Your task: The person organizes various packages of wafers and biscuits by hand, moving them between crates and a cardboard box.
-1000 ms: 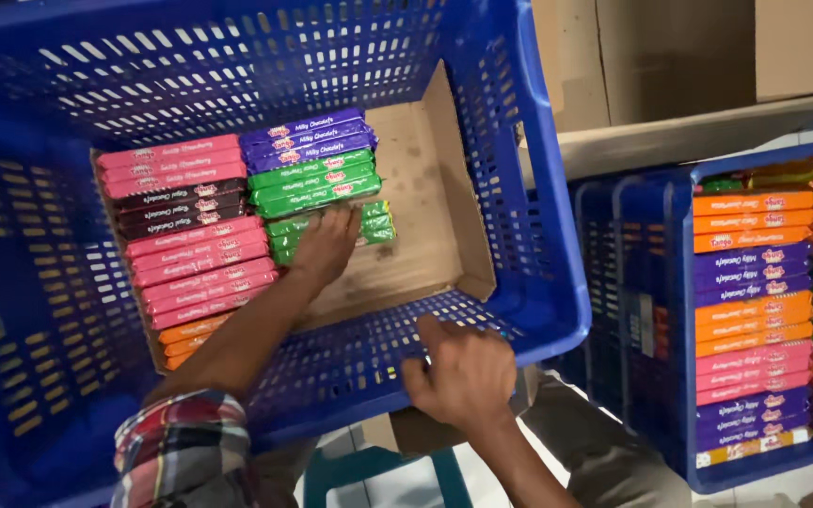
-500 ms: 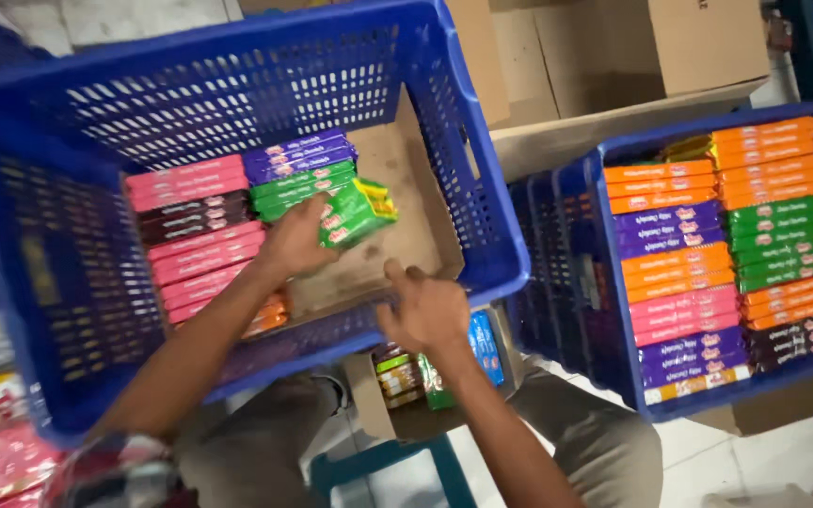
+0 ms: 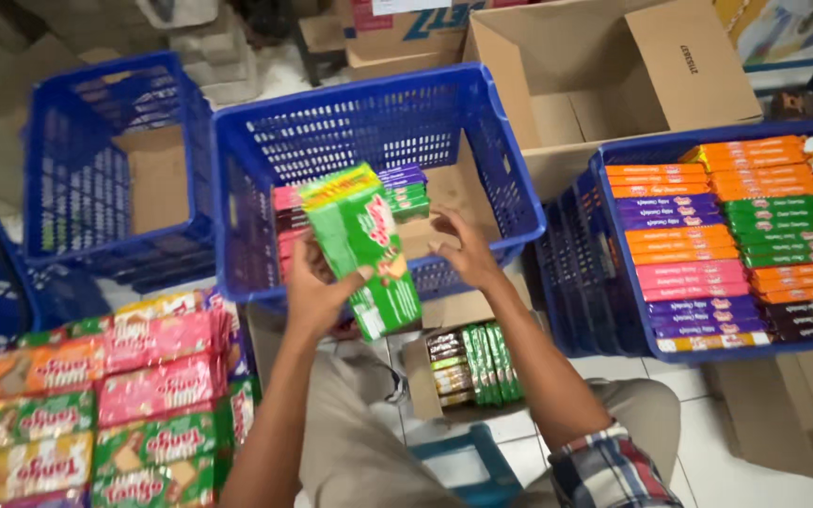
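Tiled floor [image 3: 755, 461], blue crates all round
Left hand [image 3: 317, 296] clenched on green packs [image 3: 364, 249] over middle crate [image 3: 237, 188]; right hand [image 3: 463, 246] released beside them, steadying

A white tiled floor [image 3: 726, 442] shows at the near right, partly covered by flattened cardboard [image 3: 783, 404]. At the far side, an open brown cardboard box [image 3: 604, 85] stands beside more stacked cartons [image 3: 397, 33], and an empty blue plastic crate [image 3: 110, 160] lined with cardboard sits at the far left. The light is even and bright, with no window in view.
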